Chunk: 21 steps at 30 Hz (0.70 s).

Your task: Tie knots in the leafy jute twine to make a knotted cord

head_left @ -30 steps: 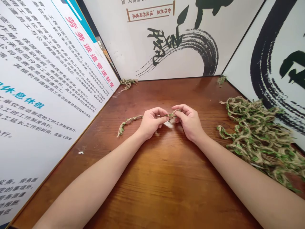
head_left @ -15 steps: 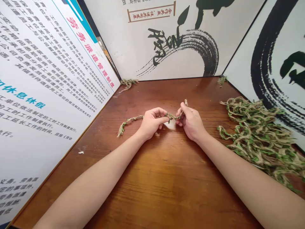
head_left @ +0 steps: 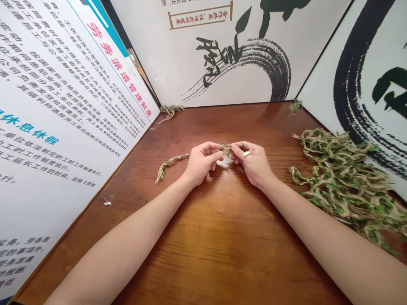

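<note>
A twine cord with small green leaves [head_left: 173, 160] runs across the middle of the table and passes through both hands. My left hand [head_left: 203, 163] pinches it between thumb and fingers, and its loose end trails on the wood to the left. Close by, my right hand [head_left: 252, 163] is closed on the same leafy twine. A short leafy stretch shows in the narrow gap between the fingertips. One pale end of the cord lies over the right thumb. The part inside each hand is hidden.
On the right, a large tangled pile of leafy twine [head_left: 352, 186] lies beside my right forearm. Small tufts sit in the far left corner [head_left: 171, 111] and far right corner [head_left: 296, 106]. A white scrap [head_left: 107, 203] lies at left. Printed panels [head_left: 241, 84] enclose the wooden table [head_left: 203, 245].
My right hand has shifted slightly and its thumb has come down, closer to the left hand. The cord's end, upright before, now lies over the right thumb. My left hand keeps its pinch.
</note>
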Each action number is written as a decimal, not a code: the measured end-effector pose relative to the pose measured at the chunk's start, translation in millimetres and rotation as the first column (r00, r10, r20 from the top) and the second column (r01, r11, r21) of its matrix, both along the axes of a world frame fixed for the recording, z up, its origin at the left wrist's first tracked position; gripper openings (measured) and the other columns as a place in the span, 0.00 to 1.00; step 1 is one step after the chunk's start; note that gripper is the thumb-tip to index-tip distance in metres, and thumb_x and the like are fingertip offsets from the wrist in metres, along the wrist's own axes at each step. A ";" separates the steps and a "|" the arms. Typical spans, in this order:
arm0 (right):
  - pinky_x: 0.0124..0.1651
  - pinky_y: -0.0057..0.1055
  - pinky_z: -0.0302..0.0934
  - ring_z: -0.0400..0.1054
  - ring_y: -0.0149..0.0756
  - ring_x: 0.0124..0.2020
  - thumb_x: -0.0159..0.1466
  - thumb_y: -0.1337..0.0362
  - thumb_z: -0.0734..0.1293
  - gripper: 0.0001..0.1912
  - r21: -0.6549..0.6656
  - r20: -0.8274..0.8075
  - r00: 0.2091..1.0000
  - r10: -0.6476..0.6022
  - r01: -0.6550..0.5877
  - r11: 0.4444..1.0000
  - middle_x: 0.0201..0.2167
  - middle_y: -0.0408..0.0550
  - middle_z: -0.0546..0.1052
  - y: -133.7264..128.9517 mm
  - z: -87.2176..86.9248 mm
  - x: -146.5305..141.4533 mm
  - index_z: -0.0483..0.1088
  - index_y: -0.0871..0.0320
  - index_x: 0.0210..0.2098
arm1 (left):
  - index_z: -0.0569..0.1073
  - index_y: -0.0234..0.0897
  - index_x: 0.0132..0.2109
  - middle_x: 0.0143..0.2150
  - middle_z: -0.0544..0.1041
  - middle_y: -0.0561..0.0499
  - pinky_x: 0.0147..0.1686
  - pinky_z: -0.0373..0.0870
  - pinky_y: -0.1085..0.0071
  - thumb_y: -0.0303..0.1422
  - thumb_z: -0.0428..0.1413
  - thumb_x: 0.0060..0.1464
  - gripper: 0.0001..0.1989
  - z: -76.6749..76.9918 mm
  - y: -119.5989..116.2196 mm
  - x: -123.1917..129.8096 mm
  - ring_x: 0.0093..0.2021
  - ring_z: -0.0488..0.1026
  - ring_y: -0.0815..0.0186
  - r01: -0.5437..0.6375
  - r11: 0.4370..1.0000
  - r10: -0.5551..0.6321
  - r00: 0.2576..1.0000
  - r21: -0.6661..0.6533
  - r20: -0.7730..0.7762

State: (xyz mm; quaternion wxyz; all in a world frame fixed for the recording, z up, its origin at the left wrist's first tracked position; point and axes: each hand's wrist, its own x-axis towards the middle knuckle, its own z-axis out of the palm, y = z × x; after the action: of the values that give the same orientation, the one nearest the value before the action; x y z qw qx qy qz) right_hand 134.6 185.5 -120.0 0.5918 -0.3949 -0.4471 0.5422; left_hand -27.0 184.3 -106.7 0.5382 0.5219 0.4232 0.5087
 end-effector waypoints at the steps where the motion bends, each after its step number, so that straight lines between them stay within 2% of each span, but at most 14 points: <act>1: 0.26 0.27 0.56 0.62 0.28 0.23 0.53 0.55 0.78 0.14 -0.001 -0.007 1.000 -0.009 0.009 1.000 0.22 0.42 0.73 0.5 -0.4 -0.5 0.78 0.58 0.30 | 0.76 0.35 0.37 0.24 0.76 0.53 0.16 0.52 0.76 0.34 0.67 0.44 0.12 0.2 -0.4 0.3 0.16 0.61 0.75 -0.007 1.000 0.007 1.000 0.005 -0.011; 6: 0.28 0.27 0.59 0.65 0.29 0.25 0.52 0.55 0.78 0.14 -0.010 -0.014 0.999 -0.036 0.036 0.999 0.23 0.43 0.74 1.2 -0.8 -0.9 0.78 0.59 0.30 | 0.77 0.36 0.37 0.26 0.76 0.52 0.20 0.59 0.74 0.35 0.65 0.48 0.09 -0.9 -2.2 1.4 0.21 0.66 0.72 -0.129 0.985 0.144 0.979 0.111 -0.142; 11: 0.28 0.27 0.60 0.66 0.29 0.26 0.53 0.55 0.78 0.15 -0.009 0.005 0.998 -0.059 0.059 0.998 0.23 0.43 0.74 0.7 -1.2 -1.5 0.77 0.59 0.30 | 0.77 0.36 0.37 0.32 0.79 0.51 0.32 0.70 0.70 0.31 0.63 0.51 0.05 -3.5 -1.5 0.3 0.30 0.72 0.68 -0.224 0.945 0.284 0.924 0.240 -0.255; 15: 0.27 0.27 0.60 0.66 0.29 0.25 0.53 0.55 0.78 0.15 -0.014 0.013 0.997 -0.070 0.070 0.997 0.23 0.43 0.73 1.1 -1.2 -2.5 0.76 0.59 0.30 | 0.78 0.36 0.37 0.34 0.81 0.49 0.40 0.71 0.66 0.29 0.61 0.54 0.03 -3.0 -1.6 0.6 0.34 0.75 0.65 -0.261 0.920 0.358 0.862 0.291 -0.359; 21: 0.27 0.27 0.60 0.66 0.29 0.26 0.53 0.54 0.77 0.15 -0.011 0.035 0.996 -0.078 0.078 0.997 0.24 0.42 0.72 0.5 -0.1 -2.2 0.76 0.59 0.30 | 0.78 0.37 0.36 0.35 0.82 0.50 0.41 0.72 0.66 0.26 0.60 0.54 0.03 -0.7 -2.5 1.3 0.35 0.76 0.65 -0.297 0.907 0.401 0.828 0.299 -0.392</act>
State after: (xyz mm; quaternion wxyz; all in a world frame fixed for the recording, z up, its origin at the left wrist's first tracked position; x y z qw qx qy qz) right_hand 132.5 186.1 -120.1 0.6022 -0.4252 -0.4382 0.5144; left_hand -25.6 181.8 -107.3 0.2616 0.5949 0.5631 0.5105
